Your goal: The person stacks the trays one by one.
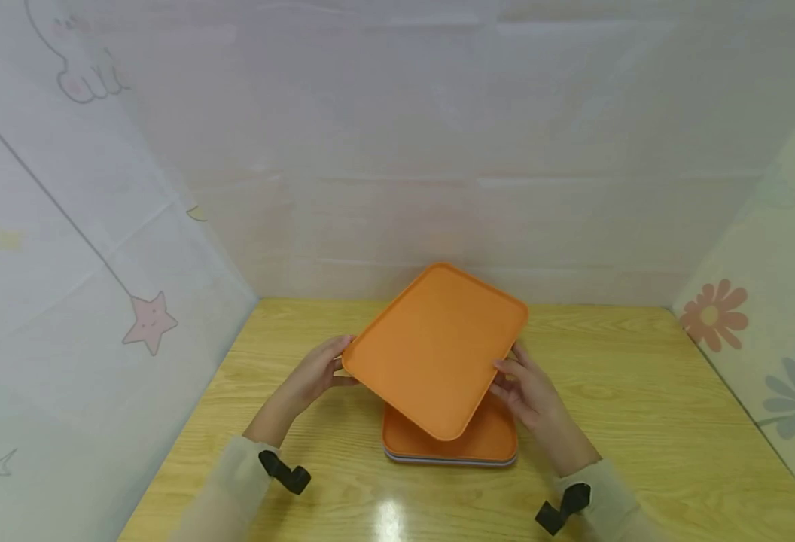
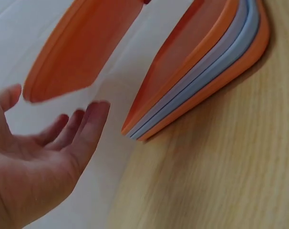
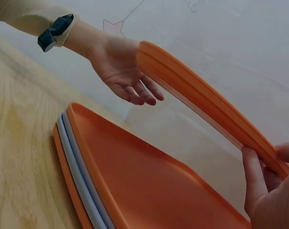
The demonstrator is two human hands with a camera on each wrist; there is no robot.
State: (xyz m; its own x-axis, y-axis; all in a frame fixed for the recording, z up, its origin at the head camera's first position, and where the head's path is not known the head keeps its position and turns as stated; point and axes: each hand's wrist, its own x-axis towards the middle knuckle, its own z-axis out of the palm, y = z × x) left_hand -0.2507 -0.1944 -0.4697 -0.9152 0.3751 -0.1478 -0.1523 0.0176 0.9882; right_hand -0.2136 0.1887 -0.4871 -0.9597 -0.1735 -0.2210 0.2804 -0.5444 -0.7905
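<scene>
A rectangular orange tray (image 1: 438, 346) with a low rim is held up at an angle above a stack. My right hand (image 1: 531, 390) pinches its right edge, thumb on one side and fingers on the other. By the tray's left corner is my left hand (image 1: 311, 378); in the left wrist view its fingers (image 2: 89, 129) are loosely extended below the corner, apart from it, with the thumb close to the rim. Under the raised tray lies the stack of several trays: an orange top tray (image 3: 135, 162), then lavender and light blue ones, and an orange bottom tray (image 2: 201, 98).
The stack sits on a light wood-grain table (image 1: 303, 482). A pale sheet wall (image 1: 452, 150) rises behind the table, with printed side walls at left and right. Each sleeve carries a black strap-on device, one at the left wrist (image 1: 285, 472) and one at the right (image 1: 563, 508).
</scene>
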